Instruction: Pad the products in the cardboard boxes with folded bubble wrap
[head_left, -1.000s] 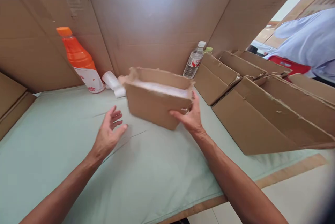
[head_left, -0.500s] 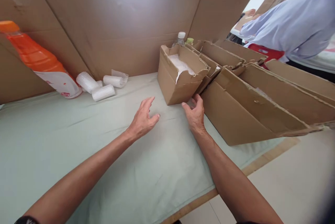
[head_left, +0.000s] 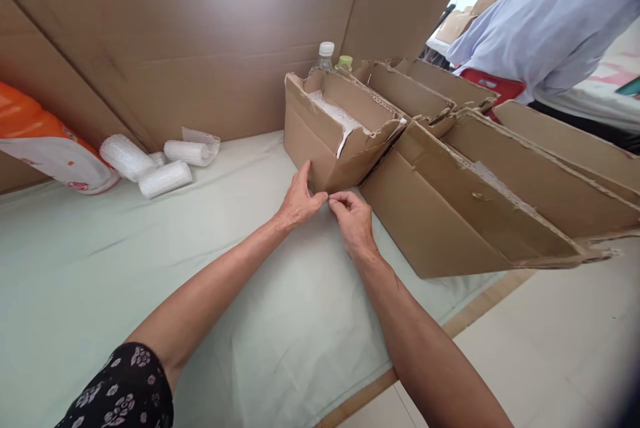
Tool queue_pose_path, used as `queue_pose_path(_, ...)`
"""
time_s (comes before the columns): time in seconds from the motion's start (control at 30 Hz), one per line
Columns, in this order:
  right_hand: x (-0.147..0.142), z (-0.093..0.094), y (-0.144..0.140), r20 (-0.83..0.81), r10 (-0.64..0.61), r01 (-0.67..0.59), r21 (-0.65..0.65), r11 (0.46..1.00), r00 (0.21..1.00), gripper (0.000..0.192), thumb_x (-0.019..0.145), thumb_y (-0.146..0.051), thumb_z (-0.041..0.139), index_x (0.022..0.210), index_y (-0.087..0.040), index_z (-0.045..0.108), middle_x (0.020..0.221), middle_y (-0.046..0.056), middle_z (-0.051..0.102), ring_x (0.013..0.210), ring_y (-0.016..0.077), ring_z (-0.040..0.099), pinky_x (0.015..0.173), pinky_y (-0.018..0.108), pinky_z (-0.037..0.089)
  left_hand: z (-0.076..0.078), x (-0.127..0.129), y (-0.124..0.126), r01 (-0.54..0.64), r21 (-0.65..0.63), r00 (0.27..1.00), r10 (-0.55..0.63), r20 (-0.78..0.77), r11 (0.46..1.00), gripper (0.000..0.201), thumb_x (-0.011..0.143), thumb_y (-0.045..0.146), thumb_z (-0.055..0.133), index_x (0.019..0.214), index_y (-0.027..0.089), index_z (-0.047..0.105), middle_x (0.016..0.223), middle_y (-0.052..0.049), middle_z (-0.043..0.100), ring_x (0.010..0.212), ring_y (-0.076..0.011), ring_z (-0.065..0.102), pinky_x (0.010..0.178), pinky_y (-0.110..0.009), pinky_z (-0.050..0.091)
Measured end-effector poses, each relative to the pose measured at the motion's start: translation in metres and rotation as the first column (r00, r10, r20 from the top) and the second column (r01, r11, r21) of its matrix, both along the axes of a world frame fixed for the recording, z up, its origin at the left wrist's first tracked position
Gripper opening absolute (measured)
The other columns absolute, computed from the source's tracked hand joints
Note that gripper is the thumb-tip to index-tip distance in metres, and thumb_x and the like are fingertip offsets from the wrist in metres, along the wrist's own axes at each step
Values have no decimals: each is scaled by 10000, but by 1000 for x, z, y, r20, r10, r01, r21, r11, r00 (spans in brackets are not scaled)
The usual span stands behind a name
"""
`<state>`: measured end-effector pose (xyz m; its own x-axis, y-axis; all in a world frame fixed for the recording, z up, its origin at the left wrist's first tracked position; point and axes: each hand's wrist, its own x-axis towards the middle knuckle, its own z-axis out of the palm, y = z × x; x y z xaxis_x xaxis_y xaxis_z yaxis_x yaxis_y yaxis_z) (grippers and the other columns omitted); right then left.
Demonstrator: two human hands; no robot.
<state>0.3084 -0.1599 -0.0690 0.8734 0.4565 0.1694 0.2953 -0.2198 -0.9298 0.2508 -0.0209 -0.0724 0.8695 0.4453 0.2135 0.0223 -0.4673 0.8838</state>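
Box (head_left: 330,141): centre frame, on counter (head_left: 90,268), flush against the row of boxes (head_left: 450,208). Left hand (head_left: 299,200) spread on its near corner; right hand (head_left: 353,218) pinched shut beside it, contents indiscernible. Step: seating box in row. Next: careful alignment.

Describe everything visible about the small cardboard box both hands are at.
The small cardboard box is brown corrugated board with torn, ragged top edges, open on top, with white bubble-wrap-like padding inside. It stands upright on the pale green cloth, its right side against a bigger box. The left hand touches its near bottom corner; the right hand pinches just beside that corner.
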Motion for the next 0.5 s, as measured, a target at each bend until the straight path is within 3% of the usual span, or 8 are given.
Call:
queue_pose_path(0.1, -9, 4, 5, 69, 100, -93, -98, 991, 993, 225, 769, -404, 570, 812, -213, 681, 838, 50, 721, 795, 211, 642, 809, 371, 534, -9, -33, 3, -5, 97, 999, 8, -34, 995, 824, 804, 235, 593, 1570, 117, 314, 1588, -214, 411, 1469, -376, 387, 1217, -593, 306)
queue_pose_path(0.23, -15, 7, 8, 179, 237, -205, -183, 962, 955, 198, 720, -390, 575, 758, -227, 680, 949, 91, 738, 945, 294, 636, 997, 525, 444, -7, -116, 4, 6, 257, 990, 30, -136, 966, 529, 781, 260, 652, 1303, 174, 643, 1486, -162, 575, 1460, -373, 417, 1248, -589, 253)
queue_pose_path(0.37, -7, -5, 12, 440, 366, -166, -429, 888, 820, 327, 788, -474, 472, 814, -234, 692, 1107, 133, 750, 1048, 370, 644, 973, 561, 438, 2, -212, -18, 76, 478, 957, 71, -282, 875, 475, 910, 332, 588, 1365, 201, 611, 1563, -139, 514, 1498, -333, 397, 1249, -555, 278)
queue_pose_path(0.5, -5, -18, 22, 542, 414, -52, -561, 826, 731, 427, 828, -568, 397, 956, -285, 690, 1256, 129, 718, 1102, 396, 637, 900, 565, 469, 5, -301, -43, 138, 605, 945, 79, -318, 784, 483, 986, 372, 519, 1428, 180, 556, 1579, -144, 494, 1518, -298, 377, 1264, -487, 282)
